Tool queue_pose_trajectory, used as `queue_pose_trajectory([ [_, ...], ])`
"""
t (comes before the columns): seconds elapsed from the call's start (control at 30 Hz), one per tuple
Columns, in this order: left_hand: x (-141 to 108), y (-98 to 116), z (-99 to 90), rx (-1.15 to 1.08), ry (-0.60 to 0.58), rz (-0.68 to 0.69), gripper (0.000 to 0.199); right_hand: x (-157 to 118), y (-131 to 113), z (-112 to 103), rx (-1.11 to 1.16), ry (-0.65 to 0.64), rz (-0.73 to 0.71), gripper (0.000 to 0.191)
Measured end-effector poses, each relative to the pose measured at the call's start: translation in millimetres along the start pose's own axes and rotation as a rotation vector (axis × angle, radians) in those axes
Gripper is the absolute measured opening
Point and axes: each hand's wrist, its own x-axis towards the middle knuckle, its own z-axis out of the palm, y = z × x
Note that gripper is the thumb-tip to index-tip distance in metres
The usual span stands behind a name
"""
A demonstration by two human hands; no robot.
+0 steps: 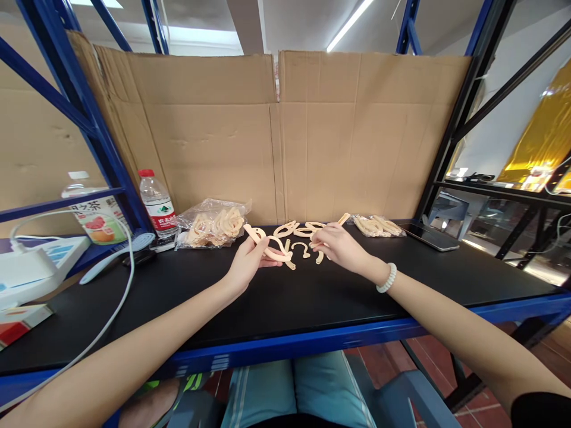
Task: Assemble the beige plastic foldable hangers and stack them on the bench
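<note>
My left hand [250, 259] is closed on a curved wooden piece [279, 257] with rounded openings, lifted above the black tabletop. To the right, my right hand [341, 245] pinches a thin wooden strip [343, 219] whose end sticks up past the fingers. Between and behind the hands lie several loose pale wooden pieces: a hook-shaped one [301, 248], leaf-shaped ones [285, 229] and short curved ones, one of them partly hidden under my right hand.
A clear bag of wooden pieces [216, 227] and a red-capped bottle [158, 205] stand at the back left. Another bag [378, 226] and a phone [429, 235] lie at the back right. A white cable [127, 279] crosses the left side. Cardboard [214, 142] closes the back.
</note>
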Motion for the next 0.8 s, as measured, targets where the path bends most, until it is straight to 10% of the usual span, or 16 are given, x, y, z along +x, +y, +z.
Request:
queue_pose_trajectory([
  [0.37, 4, -3, -3.0, -0.008, 0.067, -0.087, 0.016, -4, 9, 6, 0.392, -0.229, 0.076, 0.012],
  [0.8, 4, -5, -2.2, 0.004, 0.014, -0.067, 0.017, -7, 12, 16, 0.320, -0.286, 0.133, 0.013],
])
